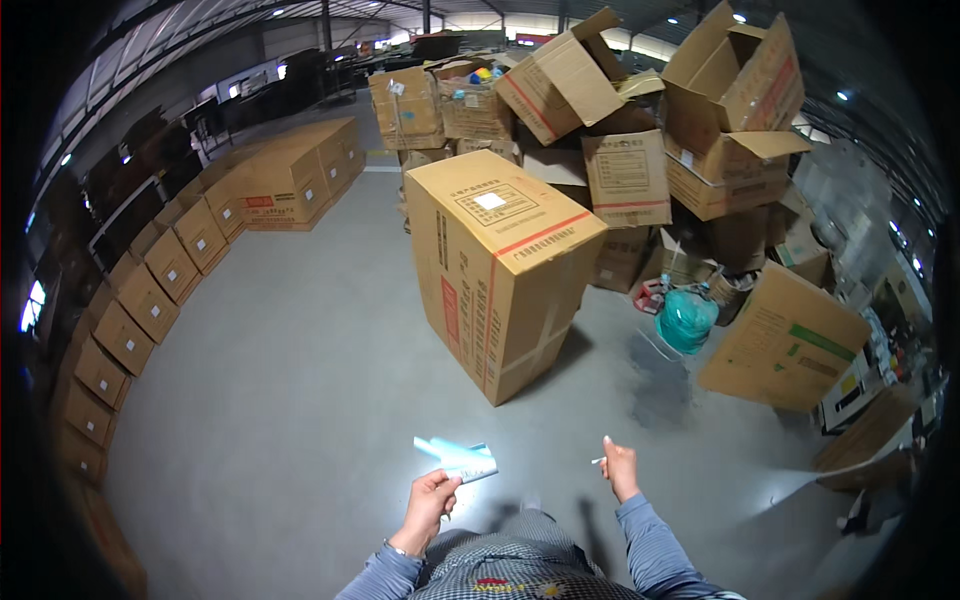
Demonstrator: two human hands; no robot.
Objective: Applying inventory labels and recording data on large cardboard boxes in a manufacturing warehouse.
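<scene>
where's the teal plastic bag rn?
Head view, right of centre: the teal plastic bag sits on the grey floor, between the tall upright cardboard box and a leaning flat carton.

Setting: warehouse or storage hall. Wide grey concrete floor (pixel 300 380), high metal roof with strip lights (pixel 300 15) at far end. Sealed cardboard cartons in a row (pixel 150 290) along the left. Tall carton (pixel 500 265) standing mid-floor. Disordered heap of opened boxes (pixel 690 130) far right.

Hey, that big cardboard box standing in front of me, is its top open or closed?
Closed: the tall box has its top flaps lying flat, unlike the open boxes piled behind.
</scene>
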